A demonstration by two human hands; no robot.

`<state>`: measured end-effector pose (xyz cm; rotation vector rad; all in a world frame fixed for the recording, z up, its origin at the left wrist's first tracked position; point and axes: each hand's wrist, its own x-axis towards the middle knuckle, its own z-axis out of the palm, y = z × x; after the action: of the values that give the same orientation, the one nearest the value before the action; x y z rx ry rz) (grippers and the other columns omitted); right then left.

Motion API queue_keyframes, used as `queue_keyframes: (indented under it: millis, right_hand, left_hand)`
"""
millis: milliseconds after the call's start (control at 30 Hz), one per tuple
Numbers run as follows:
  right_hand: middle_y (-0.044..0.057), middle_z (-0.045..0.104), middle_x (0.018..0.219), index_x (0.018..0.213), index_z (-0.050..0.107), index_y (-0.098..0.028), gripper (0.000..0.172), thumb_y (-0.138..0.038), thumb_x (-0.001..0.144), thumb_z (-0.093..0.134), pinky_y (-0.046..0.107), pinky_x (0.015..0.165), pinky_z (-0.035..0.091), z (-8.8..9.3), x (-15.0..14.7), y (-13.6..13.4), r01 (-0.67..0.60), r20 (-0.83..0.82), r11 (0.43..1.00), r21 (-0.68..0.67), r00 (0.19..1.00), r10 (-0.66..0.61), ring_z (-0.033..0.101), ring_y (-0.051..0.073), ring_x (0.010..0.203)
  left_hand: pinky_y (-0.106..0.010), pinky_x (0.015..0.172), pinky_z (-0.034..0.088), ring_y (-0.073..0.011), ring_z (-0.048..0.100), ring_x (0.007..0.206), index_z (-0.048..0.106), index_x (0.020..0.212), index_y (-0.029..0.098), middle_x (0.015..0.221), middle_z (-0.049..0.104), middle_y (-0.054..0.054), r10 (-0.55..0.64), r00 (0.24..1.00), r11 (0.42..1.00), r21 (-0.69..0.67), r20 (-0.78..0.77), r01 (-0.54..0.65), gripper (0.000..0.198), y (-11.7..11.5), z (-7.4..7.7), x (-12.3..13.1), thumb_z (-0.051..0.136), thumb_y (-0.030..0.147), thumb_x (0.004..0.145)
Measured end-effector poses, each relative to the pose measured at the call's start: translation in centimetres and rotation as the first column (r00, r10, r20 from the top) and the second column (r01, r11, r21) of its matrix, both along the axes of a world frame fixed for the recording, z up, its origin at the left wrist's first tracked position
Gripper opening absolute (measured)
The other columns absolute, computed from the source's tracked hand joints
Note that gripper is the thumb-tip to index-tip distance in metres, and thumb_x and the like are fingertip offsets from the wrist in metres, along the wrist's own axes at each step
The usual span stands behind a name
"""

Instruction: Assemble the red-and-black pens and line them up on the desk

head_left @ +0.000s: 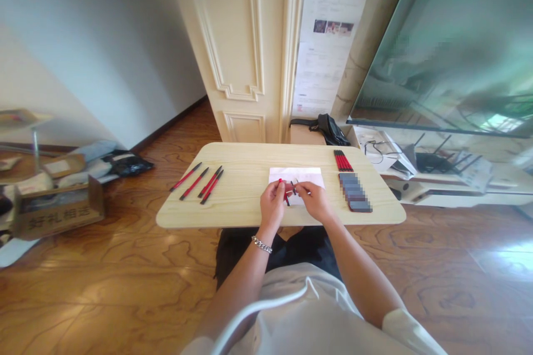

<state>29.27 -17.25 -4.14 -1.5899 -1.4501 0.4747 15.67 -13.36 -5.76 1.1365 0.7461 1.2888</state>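
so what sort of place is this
Probably a living room or a small home office: it has a wood-look floor, cream moulded panelling and what looks like a large glossy screen.

The left forearm and right forearm angle up from the bottom of the frame, left grip and right grip nearly meeting just below centre, fingers curled.
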Motion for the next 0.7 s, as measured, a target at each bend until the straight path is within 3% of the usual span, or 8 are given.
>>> queue_keyframes:
  millis: [167, 400, 700]
  right_hand:
    - [0.006, 0.072, 0.099, 0.097, 0.073, -0.018, 0.028, -0.028, 0.088, 0.049, 0.03, 0.084, 0.045, -0.7, 3.7, 1.9, 0.17, 0.211, 0.984, -0.055, 0.965, -0.155, 0.064, 0.02, 0.092]
    - [0.009, 0.072, 0.099, 0.098, 0.074, -0.018, 0.025, -0.029, 0.083, 0.057, 0.027, 0.081, 0.044, -2.0, 4.4, 2.5, 0.17, 0.385, 0.962, -0.216, 0.92, -0.076, 0.064, 0.02, 0.089]
    - [0.016, 0.068, 0.095, 0.091, 0.072, -0.014, 0.02, -0.021, 0.085, 0.054, 0.03, 0.078, 0.044, -2.5, 4.1, 2.9, 0.215, 0.54, 0.954, -0.209, 0.839, -0.071, 0.064, 0.023, 0.087]
  left_hand:
    - [-0.027, 0.059, 0.053, -0.0136, 0.065, 0.063, 0.061, 0.101, 0.013, 0.08, 0.067, -0.006, -0.01, 0.997, 0.998, -0.068, 0.071, 0.014, 0.044, 0.9, -1.3, -0.1, 0.062, 0.053, 0.082]
    - [-0.023, 0.052, 0.045, -0.0102, 0.059, 0.058, 0.064, 0.1, 0.014, 0.078, 0.066, -0.005, -0.018, 1.0, 1.0, -0.017, 0.016, 0.018, 0.042, 1.0, -1.6, 0.0, 0.06, 0.052, 0.083]
    - [-0.024, 0.053, 0.046, -0.0117, 0.059, 0.06, 0.066, 0.098, 0.014, 0.078, 0.067, -0.006, -0.075, 0.994, 0.997, 0.03, -0.077, 0.077, 0.041, 0.6, -0.9, -0.1, 0.06, 0.053, 0.083]
